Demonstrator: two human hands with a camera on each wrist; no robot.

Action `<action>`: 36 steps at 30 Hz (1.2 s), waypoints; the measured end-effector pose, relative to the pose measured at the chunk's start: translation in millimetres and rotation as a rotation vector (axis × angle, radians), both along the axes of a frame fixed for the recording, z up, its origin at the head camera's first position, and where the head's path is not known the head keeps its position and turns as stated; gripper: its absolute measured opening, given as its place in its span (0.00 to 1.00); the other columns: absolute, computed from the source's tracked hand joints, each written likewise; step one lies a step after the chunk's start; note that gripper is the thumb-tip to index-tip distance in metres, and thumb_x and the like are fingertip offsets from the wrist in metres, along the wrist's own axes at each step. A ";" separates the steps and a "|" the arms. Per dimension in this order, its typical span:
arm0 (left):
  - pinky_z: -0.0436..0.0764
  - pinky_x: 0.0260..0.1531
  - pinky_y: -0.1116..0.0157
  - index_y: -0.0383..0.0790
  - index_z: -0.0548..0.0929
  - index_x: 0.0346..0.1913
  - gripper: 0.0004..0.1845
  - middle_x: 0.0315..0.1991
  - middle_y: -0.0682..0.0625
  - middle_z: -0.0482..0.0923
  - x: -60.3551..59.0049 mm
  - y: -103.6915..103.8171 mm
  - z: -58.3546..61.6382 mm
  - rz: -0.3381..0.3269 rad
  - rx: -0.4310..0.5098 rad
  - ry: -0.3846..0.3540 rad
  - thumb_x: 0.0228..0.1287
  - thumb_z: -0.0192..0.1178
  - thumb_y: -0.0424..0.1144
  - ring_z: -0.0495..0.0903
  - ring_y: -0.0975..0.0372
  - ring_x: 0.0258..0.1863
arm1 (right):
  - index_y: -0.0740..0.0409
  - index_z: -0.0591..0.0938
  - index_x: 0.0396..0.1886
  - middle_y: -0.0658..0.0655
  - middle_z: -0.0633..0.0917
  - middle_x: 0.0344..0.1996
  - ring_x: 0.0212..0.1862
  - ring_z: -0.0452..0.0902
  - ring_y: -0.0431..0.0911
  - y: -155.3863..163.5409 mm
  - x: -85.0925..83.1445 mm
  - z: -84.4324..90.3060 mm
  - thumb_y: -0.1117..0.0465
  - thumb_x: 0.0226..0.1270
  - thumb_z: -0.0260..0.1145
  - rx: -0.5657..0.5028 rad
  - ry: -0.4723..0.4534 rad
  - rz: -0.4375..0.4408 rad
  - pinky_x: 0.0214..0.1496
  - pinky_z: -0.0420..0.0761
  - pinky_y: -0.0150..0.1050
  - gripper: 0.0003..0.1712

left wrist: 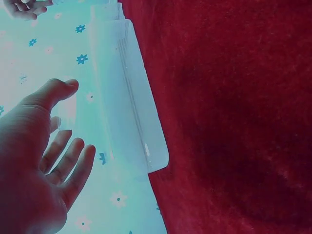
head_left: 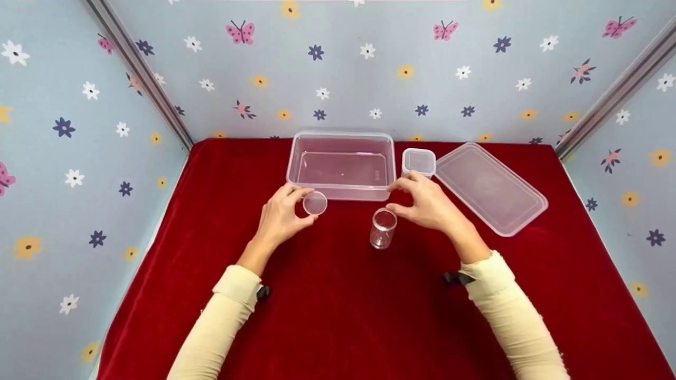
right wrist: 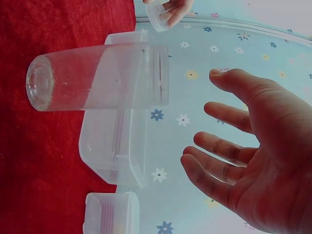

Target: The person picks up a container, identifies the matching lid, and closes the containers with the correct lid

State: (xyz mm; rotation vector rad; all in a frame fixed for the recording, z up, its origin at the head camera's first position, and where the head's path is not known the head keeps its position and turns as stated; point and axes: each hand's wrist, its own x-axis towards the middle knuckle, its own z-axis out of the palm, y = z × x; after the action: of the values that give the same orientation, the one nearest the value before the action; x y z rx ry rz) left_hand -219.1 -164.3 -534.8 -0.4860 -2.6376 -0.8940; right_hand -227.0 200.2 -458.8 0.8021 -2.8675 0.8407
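Note:
A small round clear lid (head_left: 315, 203) is pinched at its edge between the thumb and fingers of my left hand (head_left: 282, 214), in front of the large box. To the right of it, a clear cylindrical jar (head_left: 382, 229) stands upright and uncovered on the red cloth. My right hand (head_left: 425, 203) is just beside the jar's rim; the right wrist view shows its fingers (right wrist: 229, 146) loosely spread, apart from the jar (right wrist: 97, 78) and holding nothing. In the left wrist view the lid is mostly washed out by glare behind the left hand (left wrist: 44, 146).
A large clear rectangular box (head_left: 342, 192), lidless, stands near the back wall. Right of it is a small lidded square container (head_left: 419, 160). The large translucent flat lid (head_left: 491, 187) lies angled farther right on the red cloth (head_left: 338, 316). Patterned walls (head_left: 359, 68) enclose the back and sides.

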 end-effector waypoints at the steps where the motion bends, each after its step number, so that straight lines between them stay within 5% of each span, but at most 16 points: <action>1: 0.92 0.46 0.45 0.41 0.92 0.62 0.30 0.54 0.42 0.88 -0.1 -0.2 1.1 0.000 -0.004 0.010 0.54 0.86 0.40 0.88 0.47 0.52 | 0.57 0.91 0.59 0.66 0.85 0.49 0.49 0.82 0.62 0.9 -0.4 0.4 0.54 0.70 0.82 -0.005 0.002 -0.003 0.58 0.84 0.60 0.22; 12: 0.93 0.42 0.46 0.41 0.91 0.63 0.30 0.51 0.42 0.86 -1.4 1.8 17.8 -0.019 -0.034 0.061 0.55 0.86 0.40 0.87 0.47 0.50 | 0.57 0.91 0.55 0.65 0.84 0.46 0.50 0.85 0.61 13.6 -3.4 2.9 0.56 0.70 0.82 -0.050 0.058 -0.026 0.57 0.84 0.60 0.19; 27: 0.93 0.38 0.48 0.42 0.91 0.64 0.30 0.52 0.43 0.86 -2.7 3.9 23.8 -0.032 -0.065 0.122 0.55 0.85 0.38 0.87 0.48 0.51 | 0.62 0.91 0.56 0.68 0.87 0.51 0.57 0.88 0.63 27.9 -6.7 2.1 0.59 0.71 0.82 -0.133 0.020 -0.028 0.66 0.87 0.61 0.18; 36: 0.92 0.35 0.49 0.43 0.91 0.64 0.31 0.53 0.44 0.87 -1.8 7.2 30.1 -0.040 -0.057 0.158 0.56 0.85 0.39 0.87 0.49 0.51 | 0.59 0.92 0.56 0.64 0.89 0.49 0.55 0.87 0.59 35.1 -8.5 2.6 0.60 0.70 0.82 -0.190 0.004 -0.052 0.56 0.82 0.40 0.18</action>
State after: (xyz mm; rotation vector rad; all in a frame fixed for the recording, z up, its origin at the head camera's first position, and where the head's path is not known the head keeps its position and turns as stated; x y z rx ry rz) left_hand -220.8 -157.1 -504.7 -0.6001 -2.5230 -0.7607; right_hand -235.5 235.2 -456.3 0.7042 -2.7375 1.0831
